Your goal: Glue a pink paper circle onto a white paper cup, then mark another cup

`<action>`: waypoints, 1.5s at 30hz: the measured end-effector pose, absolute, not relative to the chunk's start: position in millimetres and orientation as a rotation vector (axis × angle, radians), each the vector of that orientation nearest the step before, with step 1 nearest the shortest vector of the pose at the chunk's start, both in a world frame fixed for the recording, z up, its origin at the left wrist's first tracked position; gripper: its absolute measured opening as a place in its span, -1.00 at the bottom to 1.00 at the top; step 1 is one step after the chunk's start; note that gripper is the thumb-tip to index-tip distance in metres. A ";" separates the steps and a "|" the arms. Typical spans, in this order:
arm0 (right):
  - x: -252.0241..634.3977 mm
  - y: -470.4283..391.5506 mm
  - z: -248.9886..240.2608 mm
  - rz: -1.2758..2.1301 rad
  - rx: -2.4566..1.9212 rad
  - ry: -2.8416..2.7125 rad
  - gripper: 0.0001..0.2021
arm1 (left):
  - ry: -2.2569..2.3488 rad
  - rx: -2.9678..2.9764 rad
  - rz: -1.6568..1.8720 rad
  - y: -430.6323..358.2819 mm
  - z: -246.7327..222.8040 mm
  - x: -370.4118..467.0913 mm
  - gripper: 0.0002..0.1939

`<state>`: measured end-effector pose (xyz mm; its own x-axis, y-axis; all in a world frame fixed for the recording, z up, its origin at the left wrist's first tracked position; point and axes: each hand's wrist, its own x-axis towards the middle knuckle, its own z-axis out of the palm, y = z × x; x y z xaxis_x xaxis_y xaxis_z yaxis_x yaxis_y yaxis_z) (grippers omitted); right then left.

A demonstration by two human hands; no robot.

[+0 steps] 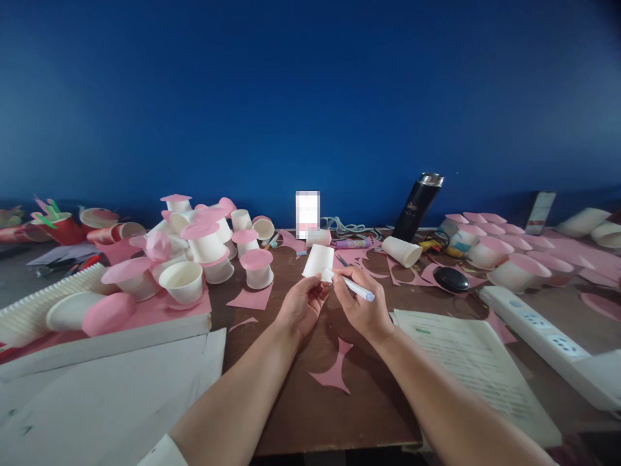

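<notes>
My left hand [303,301] is closed around the lower end of a white paper cup [319,260], which is tilted. Pinched in my right hand [363,301] is a white pen [356,287] with a pale blue end, its other end close to the cup. The fingers partly hide where pen and cup come together. Below my wrists a pink paper scrap [334,372] lies on the brown table [295,421]. Another white cup [402,251] lies on its side to the right.
Left stand many cups with pink paper tops [257,266] and a cup stack [43,307]. A black flask [418,206], black mouse [451,279], notebook [466,362] and power strip [538,323] are right. A phone [307,213] stands at the back against the blue wall.
</notes>
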<state>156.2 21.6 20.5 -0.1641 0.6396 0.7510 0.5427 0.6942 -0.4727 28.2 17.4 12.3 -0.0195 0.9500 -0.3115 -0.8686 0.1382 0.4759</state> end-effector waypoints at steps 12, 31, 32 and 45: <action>155.2 20.9 19.9 0.128 -0.940 -1.841 -0.91 | 0.653 0.173 1.465 18.0 13.4 27.6 -0.94; 155.4 20.1 20.6 0.142 -0.950 -1.862 -0.90 | 0.627 0.184 1.473 18.3 9.3 26.1 -0.96; 155.4 20.2 20.5 0.146 -0.950 -1.866 -0.90 | 0.627 0.189 1.472 18.7 8.5 25.9 -0.96; 154.4 19.0 21.9 0.153 -0.963 -1.884 -0.89 | 0.616 0.203 1.483 19.8 5.7 24.9 -0.97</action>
